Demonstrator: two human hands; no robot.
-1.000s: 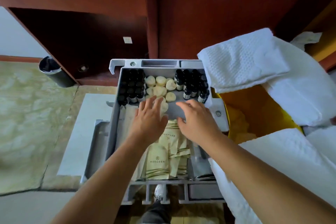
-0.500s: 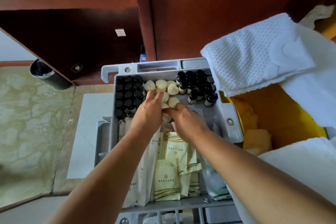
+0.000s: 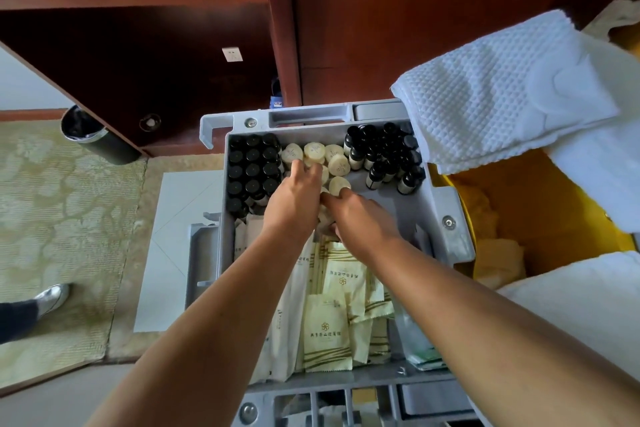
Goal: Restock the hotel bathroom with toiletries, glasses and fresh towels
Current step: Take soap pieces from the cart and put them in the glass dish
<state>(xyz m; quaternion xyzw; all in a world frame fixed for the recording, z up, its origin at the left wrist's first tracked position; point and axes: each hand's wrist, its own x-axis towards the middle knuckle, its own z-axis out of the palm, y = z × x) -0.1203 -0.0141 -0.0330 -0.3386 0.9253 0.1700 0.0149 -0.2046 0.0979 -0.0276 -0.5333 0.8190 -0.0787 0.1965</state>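
A grey cart tray [image 3: 446, 204] holds black-capped bottles on the left [image 3: 252, 170] and right [image 3: 388, 156]. Round cream soaps [image 3: 337, 163] lie between them, and cream sachets [image 3: 325, 333] fill the near half. My left hand [image 3: 294, 198] reaches into the soap pile, its fingertips curled down over a soap. My right hand [image 3: 363, 218] is beside it, thumb and fingers curled round small soaps, with the forefinger touching another soap. Folded white towels [image 3: 491, 94] hang over the tray's right corner.
A yellow cart bag [image 3: 519, 198] opens to the right, with more white linen [image 3: 581, 302] near it. Dark wooden cabinets [image 3: 381, 10] stand behind the cart. A black bin [image 3: 93, 139] stands on the floor at left. Another person's shoe [image 3: 52, 298] shows at the far left.
Both hands moved from the sachets up to the round soaps and closed together there. The view has tilted closer over the tray.
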